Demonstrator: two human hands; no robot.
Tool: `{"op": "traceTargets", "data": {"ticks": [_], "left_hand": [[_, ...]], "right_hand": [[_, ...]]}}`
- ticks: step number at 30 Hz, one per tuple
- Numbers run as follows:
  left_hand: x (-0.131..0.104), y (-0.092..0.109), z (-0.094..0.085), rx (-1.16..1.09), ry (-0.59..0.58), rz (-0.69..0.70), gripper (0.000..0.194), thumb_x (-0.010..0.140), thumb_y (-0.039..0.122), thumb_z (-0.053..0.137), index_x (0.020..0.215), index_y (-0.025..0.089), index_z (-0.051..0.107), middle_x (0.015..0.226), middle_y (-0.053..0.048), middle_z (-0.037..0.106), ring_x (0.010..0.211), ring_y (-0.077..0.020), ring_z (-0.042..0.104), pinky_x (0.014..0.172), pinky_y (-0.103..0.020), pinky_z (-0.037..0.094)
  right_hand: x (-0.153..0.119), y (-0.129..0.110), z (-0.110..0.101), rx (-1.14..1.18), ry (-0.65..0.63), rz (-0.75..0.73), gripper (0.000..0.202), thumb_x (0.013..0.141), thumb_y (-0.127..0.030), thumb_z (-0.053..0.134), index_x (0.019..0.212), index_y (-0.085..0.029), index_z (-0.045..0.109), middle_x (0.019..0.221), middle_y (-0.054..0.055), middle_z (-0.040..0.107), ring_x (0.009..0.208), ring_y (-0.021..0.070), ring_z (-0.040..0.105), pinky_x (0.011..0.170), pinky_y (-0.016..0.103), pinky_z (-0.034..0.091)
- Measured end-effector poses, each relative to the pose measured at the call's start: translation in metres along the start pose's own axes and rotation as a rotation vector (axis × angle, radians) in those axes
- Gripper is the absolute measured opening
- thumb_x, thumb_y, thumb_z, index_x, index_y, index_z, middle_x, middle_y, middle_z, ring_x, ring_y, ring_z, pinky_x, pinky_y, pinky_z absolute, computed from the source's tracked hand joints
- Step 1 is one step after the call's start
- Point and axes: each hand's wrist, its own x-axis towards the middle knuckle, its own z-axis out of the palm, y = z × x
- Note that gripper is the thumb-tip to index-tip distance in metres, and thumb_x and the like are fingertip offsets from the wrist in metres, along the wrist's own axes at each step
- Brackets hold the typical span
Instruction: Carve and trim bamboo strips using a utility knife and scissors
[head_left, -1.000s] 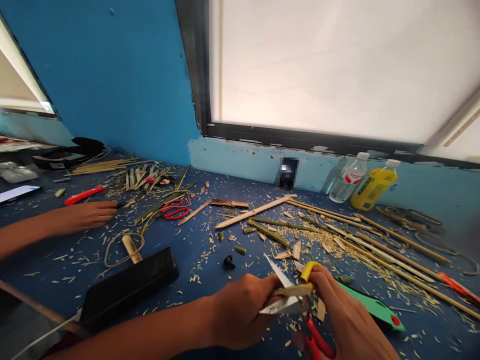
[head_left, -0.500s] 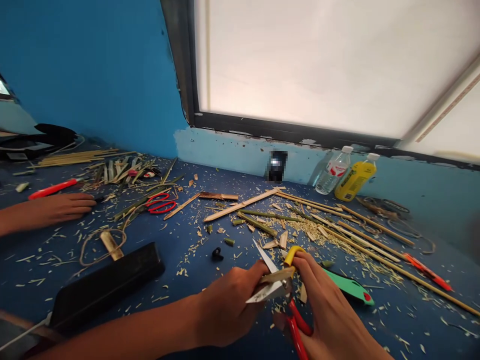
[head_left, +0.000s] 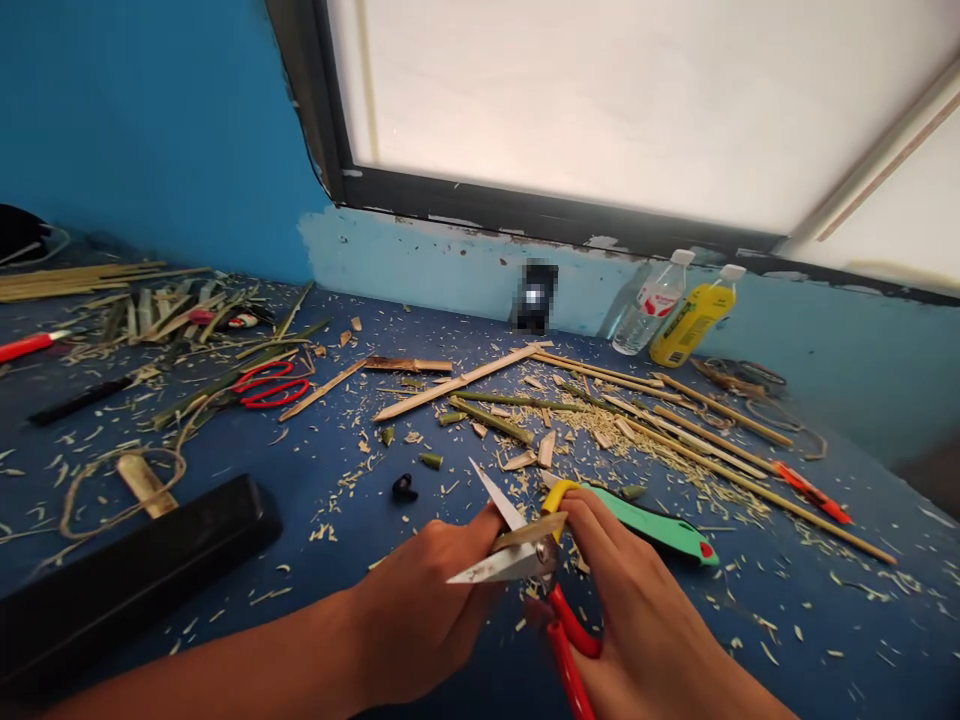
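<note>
My right hand [head_left: 637, 590] is wrapped round a pair of scissors [head_left: 495, 570] with red handles. A yellow curved piece [head_left: 561, 494] shows at its fingertips; I cannot tell whether it belongs to the scissors. My left hand [head_left: 427, 600] pinches a short bamboo strip [head_left: 529, 532], which lies between the spread blades near their pivot. Both hands are close together above the blue table, and the left palm's inside is hidden. Just beyond my right hand rests a green-handled tool [head_left: 652, 522]. A small black object [head_left: 405, 488] lies ahead of my left hand.
Bamboo shavings and sticks [head_left: 712, 470] cover the blue table [head_left: 315, 610]. A clear bottle [head_left: 652, 305] and a yellow bottle [head_left: 694, 320] stand by the wall. Red-handled scissors [head_left: 271, 385], an orange cutter [head_left: 811, 492] and a long black case [head_left: 142, 570] lie around.
The view has turned, so the table's things sit further left and somewhat higher. Another person's hand at the left is out of view. The scissors remain spread around the bamboo strip.
</note>
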Motion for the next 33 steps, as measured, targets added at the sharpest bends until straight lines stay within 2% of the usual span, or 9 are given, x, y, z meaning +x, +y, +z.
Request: {"op": "traceTargets", "data": {"ticks": [5, 9, 15, 20, 23, 25, 28, 31, 33], "left_hand": [[0.000, 0.003, 0.000, -0.014, 0.008, 0.043, 0.017, 0.105, 0.020, 0.033, 0.096, 0.026, 0.045, 0.083, -0.002, 0.070, 0.055, -0.0198, 0.063, 0.054, -0.029, 0.043], [0.000, 0.003, 0.001, -0.025, 0.016, 0.007, 0.012, 0.104, 0.018, 0.036, 0.098, 0.027, 0.043, 0.077, 0.000, 0.070, 0.052, -0.0194, 0.060, 0.051, -0.028, 0.042], [-0.002, -0.001, 0.007, -0.070, 0.027, -0.036, 0.015, 0.101, 0.014, 0.038, 0.095, 0.027, 0.041, 0.071, 0.003, 0.064, 0.048, -0.0179, 0.054, 0.049, -0.028, 0.037], [0.000, -0.001, 0.004, -0.177, 0.023, -0.027, 0.017, 0.098, 0.011, 0.038, 0.097, 0.026, 0.045, 0.076, 0.001, 0.063, 0.052, -0.0179, 0.052, 0.053, -0.030, 0.034], [0.004, 0.001, 0.000, -0.290, 0.014, -0.021, 0.007, 0.095, 0.021, 0.052, 0.101, 0.024, 0.050, 0.085, -0.002, 0.064, 0.063, -0.0191, 0.057, 0.059, -0.030, 0.039], [0.007, 0.003, -0.003, -0.399, 0.025, -0.058, 0.031, 0.089, 0.035, 0.067, 0.110, 0.022, 0.049, 0.081, 0.000, 0.060, 0.062, -0.0181, 0.055, 0.058, -0.029, 0.041], [0.010, 0.005, -0.005, -0.593, 0.049, -0.116, 0.055, 0.080, 0.048, 0.079, 0.115, 0.022, 0.046, 0.071, 0.007, 0.053, 0.055, -0.0134, 0.046, 0.050, -0.024, 0.039], [0.010, 0.008, -0.006, -0.727, 0.080, -0.163, 0.039, 0.077, 0.036, 0.083, 0.099, 0.022, 0.054, 0.068, 0.009, 0.050, 0.052, -0.0089, 0.041, 0.046, -0.019, 0.035], [0.010, 0.009, -0.007, -0.755, 0.125, -0.231, 0.025, 0.079, 0.025, 0.080, 0.087, 0.020, 0.057, 0.068, 0.008, 0.051, 0.052, -0.0075, 0.039, 0.048, -0.019, 0.033]], "right_hand": [[0.000, -0.001, -0.003, 0.051, -0.027, 0.025, 0.040, 0.061, -0.013, 0.059, 0.095, -0.024, 0.042, 0.088, 0.003, 0.059, 0.073, 0.0181, 0.055, 0.061, 0.032, 0.051], [-0.003, -0.002, -0.003, 0.025, -0.047, 0.052, 0.030, 0.064, -0.013, 0.056, 0.088, -0.025, 0.043, 0.077, 0.001, 0.056, 0.061, 0.0161, 0.046, 0.052, 0.031, 0.042], [-0.007, 0.002, 0.005, 0.028, -0.076, 0.068, 0.026, 0.065, -0.013, 0.054, 0.085, -0.024, 0.043, 0.078, 0.003, 0.057, 0.062, 0.0176, 0.048, 0.052, 0.032, 0.039], [-0.006, 0.006, 0.007, -0.013, -0.028, -0.009, 0.025, 0.068, -0.014, 0.053, 0.090, -0.024, 0.045, 0.079, 0.003, 0.057, 0.063, 0.0186, 0.050, 0.052, 0.032, 0.040], [-0.002, 0.007, 0.004, -0.057, 0.067, -0.063, 0.029, 0.068, -0.014, 0.054, 0.095, -0.023, 0.046, 0.076, 0.002, 0.056, 0.061, 0.0182, 0.050, 0.052, 0.031, 0.042], [0.000, 0.007, 0.002, -0.108, 0.150, -0.106, 0.031, 0.068, -0.016, 0.055, 0.098, -0.022, 0.048, 0.076, 0.003, 0.057, 0.061, 0.0194, 0.052, 0.052, 0.032, 0.044], [-0.001, 0.006, 0.006, -0.156, 0.167, -0.163, 0.038, 0.068, -0.017, 0.057, 0.106, -0.020, 0.051, 0.085, 0.007, 0.063, 0.071, 0.0239, 0.061, 0.058, 0.038, 0.054], [-0.005, 0.010, 0.016, -0.160, 0.130, -0.195, 0.056, 0.066, -0.017, 0.056, 0.122, -0.016, 0.051, 0.111, 0.016, 0.067, 0.099, 0.0326, 0.069, 0.078, 0.047, 0.061], [-0.010, 0.018, 0.017, -0.172, 0.079, -0.160, 0.074, 0.066, -0.016, 0.055, 0.139, -0.013, 0.043, 0.136, 0.022, 0.058, 0.125, 0.0377, 0.061, 0.094, 0.051, 0.059]]}}
